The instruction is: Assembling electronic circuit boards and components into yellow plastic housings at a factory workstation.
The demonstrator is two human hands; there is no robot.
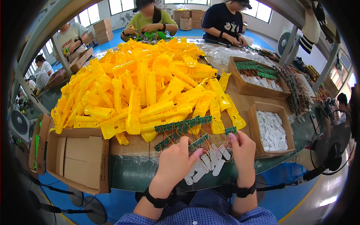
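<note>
My left hand (174, 159) is closed, its thumb and fingers pinching a green circuit board strip (198, 142). Between thumb and forefinger, my right hand (243, 150) grips the end of another small green circuit board (230, 130). Pink covers sit on both thumbs. Thin red and yellow wires run from the boards to several white oblong plastic pieces (218, 167) by the table's near edge. Beyond my hands, more green circuit board strips (183, 125) lie against a large heap of yellow plastic shells (138, 82).
An open cardboard box (77, 159) stands at the near left. On the right are a box of white plastic pieces (270, 129) and, farther back, a box with green boards (258, 77). Bundled wires (298, 92) lie beside it. Co-workers (227, 24) work across the table. A black fan (330, 157) stands right.
</note>
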